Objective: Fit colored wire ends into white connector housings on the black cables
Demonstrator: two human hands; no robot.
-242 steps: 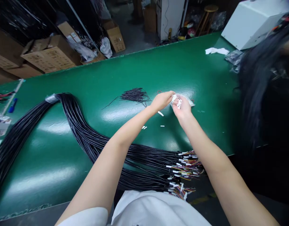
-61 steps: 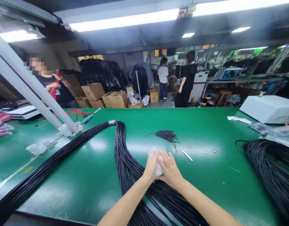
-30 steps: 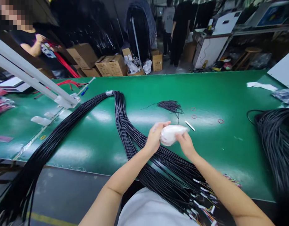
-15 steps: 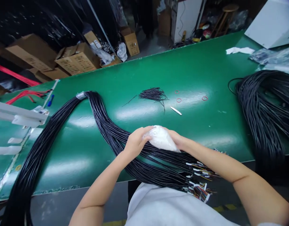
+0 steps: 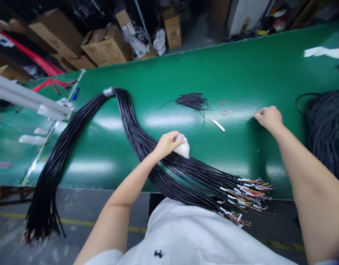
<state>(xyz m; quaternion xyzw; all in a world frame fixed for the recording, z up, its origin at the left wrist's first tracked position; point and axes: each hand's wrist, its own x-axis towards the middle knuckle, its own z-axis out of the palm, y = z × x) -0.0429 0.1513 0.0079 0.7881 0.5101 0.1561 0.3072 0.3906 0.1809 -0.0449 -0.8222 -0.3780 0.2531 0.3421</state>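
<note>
Left hand [image 5: 166, 143]: grip pressed around small white bag [image 5: 182, 149], bag resting just above black cable bundle [image 5: 136, 136].

Right hand [image 5: 269, 117]: fingers curled down on green counter [image 5: 108, 147], well right of bag; pinching anything, cannot tell.

Risk: one-handed hold may let bag spill onto cables. Reaching arm could snag coloured wire ends [image 5: 246, 195] overhanging near edge.

Beyond grips: loose black wires [image 5: 194, 101], red rings [image 5: 223, 112], white strip [image 5: 218, 125]. Cardboard boxes [image 5: 105, 46] behind.
</note>
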